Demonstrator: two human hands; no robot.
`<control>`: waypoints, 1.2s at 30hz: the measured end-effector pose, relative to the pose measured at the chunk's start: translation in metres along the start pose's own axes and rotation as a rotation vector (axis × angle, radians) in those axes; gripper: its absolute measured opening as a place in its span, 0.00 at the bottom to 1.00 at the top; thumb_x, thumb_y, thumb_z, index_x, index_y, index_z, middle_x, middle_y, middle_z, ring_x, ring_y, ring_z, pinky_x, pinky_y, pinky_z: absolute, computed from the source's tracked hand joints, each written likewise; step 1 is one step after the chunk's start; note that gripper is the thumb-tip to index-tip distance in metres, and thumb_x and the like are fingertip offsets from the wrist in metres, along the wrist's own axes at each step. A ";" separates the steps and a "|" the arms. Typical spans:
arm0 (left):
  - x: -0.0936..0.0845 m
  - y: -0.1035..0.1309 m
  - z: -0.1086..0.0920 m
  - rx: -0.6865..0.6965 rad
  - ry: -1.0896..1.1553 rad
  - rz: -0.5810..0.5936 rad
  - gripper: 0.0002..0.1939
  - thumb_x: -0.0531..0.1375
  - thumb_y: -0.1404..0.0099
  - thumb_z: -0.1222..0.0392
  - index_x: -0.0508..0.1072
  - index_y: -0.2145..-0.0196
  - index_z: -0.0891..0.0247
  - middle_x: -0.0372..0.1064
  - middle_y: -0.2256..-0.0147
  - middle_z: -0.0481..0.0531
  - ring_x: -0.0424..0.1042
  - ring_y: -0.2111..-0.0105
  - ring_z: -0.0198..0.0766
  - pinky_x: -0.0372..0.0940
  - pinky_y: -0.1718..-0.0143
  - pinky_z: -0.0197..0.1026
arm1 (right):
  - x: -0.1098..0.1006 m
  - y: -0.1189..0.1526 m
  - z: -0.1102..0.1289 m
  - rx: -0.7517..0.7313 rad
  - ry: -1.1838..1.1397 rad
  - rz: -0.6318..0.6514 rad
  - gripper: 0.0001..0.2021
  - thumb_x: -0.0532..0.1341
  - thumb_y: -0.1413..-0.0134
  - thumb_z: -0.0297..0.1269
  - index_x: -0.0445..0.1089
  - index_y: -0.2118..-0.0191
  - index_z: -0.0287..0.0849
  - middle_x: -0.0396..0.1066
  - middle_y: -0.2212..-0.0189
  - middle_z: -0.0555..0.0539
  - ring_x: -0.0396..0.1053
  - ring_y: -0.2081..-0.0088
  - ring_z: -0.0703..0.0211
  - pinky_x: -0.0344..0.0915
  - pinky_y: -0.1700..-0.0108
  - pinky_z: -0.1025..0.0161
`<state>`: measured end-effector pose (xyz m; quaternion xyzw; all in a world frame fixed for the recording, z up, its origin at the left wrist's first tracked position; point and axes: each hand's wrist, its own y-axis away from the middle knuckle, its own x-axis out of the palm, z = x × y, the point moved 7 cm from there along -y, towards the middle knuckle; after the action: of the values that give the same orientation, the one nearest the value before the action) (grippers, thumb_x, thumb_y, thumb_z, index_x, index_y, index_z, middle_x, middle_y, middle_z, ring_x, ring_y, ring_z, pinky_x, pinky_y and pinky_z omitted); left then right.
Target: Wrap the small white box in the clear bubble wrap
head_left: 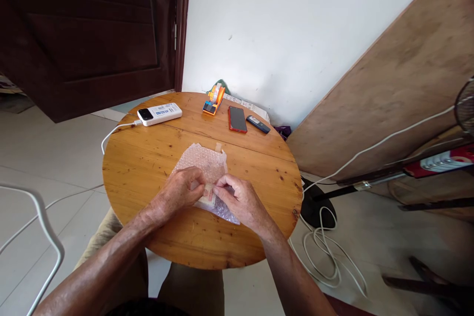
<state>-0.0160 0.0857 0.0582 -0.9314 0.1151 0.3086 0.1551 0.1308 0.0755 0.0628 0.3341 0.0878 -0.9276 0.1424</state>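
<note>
On the round wooden table lies a sheet of bubble wrap [202, 158], with a piece of tape [218, 147] at its far edge. A small pale, flat item [208, 195] with reddish marks shows at the wrap's near part, between my hands; its kind is unclear. My left hand [186, 186] is closed over the wrap's left side, thumb and fingers curled together. From the right, my right hand [240, 198] pinches thumb and forefinger together just above the pale item. What lies in either pinch is too small to make out.
An orange tape dispenser [215, 99], a red-edged phone [237, 119] and a dark handset [258, 124] stand toward the back of the table [148, 177]. A white power bank [160, 114] with a cable is at back left. Coiled white cable [326, 256] lies on the floor at right.
</note>
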 end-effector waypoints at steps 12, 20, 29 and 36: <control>0.005 0.002 0.013 -0.142 0.056 0.008 0.07 0.58 0.46 0.68 0.72 0.68 0.62 0.74 0.69 0.47 0.72 0.67 0.36 0.64 0.64 0.37 | -0.004 -0.005 -0.023 0.036 -0.196 -0.061 0.07 0.60 0.45 0.38 0.66 0.72 0.42 0.65 0.76 0.54 0.63 0.73 0.65 0.59 0.70 0.67; 0.004 -0.001 0.008 -0.129 -0.014 0.027 0.07 0.57 0.46 0.69 0.73 0.70 0.62 0.74 0.70 0.47 0.70 0.69 0.36 0.63 0.65 0.37 | -0.007 0.000 -0.036 0.061 -0.254 -0.119 0.06 0.63 0.49 0.37 0.68 0.66 0.43 0.69 0.73 0.53 0.67 0.71 0.64 0.64 0.67 0.66; 0.004 -0.003 0.010 -0.165 -0.026 0.058 0.09 0.57 0.45 0.67 0.74 0.66 0.61 0.76 0.66 0.49 0.74 0.65 0.39 0.65 0.61 0.39 | -0.014 0.023 0.027 -0.268 0.441 -0.293 0.06 0.58 0.40 0.28 0.71 0.59 0.42 0.72 0.57 0.43 0.68 0.55 0.52 0.64 0.53 0.55; 0.005 -0.006 0.010 -0.152 0.025 0.098 0.11 0.57 0.44 0.64 0.75 0.63 0.62 0.77 0.64 0.51 0.75 0.61 0.41 0.68 0.57 0.42 | 0.019 0.028 0.057 -0.436 0.690 -0.155 0.07 0.56 0.36 0.29 0.72 0.62 0.41 0.75 0.61 0.45 0.67 0.60 0.55 0.59 0.56 0.55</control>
<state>-0.0155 0.0944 0.0484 -0.9375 0.1389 0.3121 0.0670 0.0922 0.0305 0.0919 0.5800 0.3496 -0.7287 0.1019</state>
